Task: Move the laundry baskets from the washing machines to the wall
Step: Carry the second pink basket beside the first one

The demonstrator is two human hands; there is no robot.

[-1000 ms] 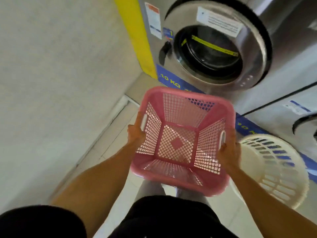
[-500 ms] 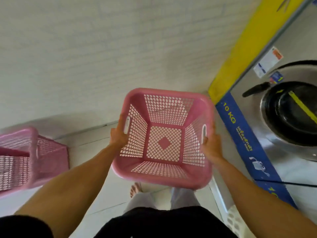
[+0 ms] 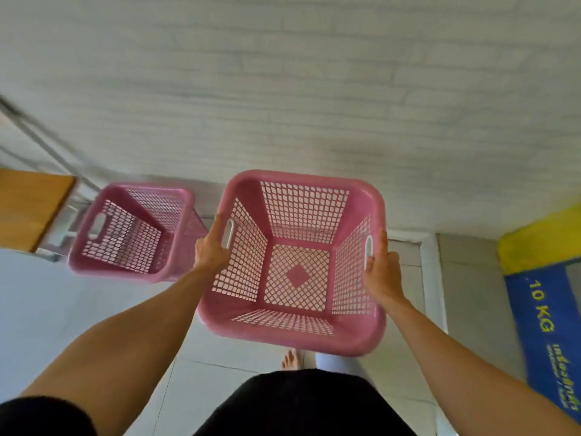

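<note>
I hold an empty pink square laundry basket (image 3: 248, 184) in the air in front of me, above the tiled floor and facing the white wall (image 3: 283, 89). My left hand (image 3: 212, 250) grips its left side at the handle slot. My right hand (image 3: 382, 272) grips the right side at the other slot. A second pink basket (image 3: 103, 265) of the same kind stands on the floor against the wall, to the left of the one I carry.
The blue and yellow base panel of a washing machine (image 3: 544, 325), marked 10 KG, is at the right edge. A wooden surface (image 3: 28, 206) on metal legs stands at the far left by the wall. My bare foot (image 3: 290, 360) shows below the basket.
My view has swung left from the washing machine to the wall, carrying the basket along. The second pink basket and the wooden surface have come into sight; the white round basket is gone from view.
</note>
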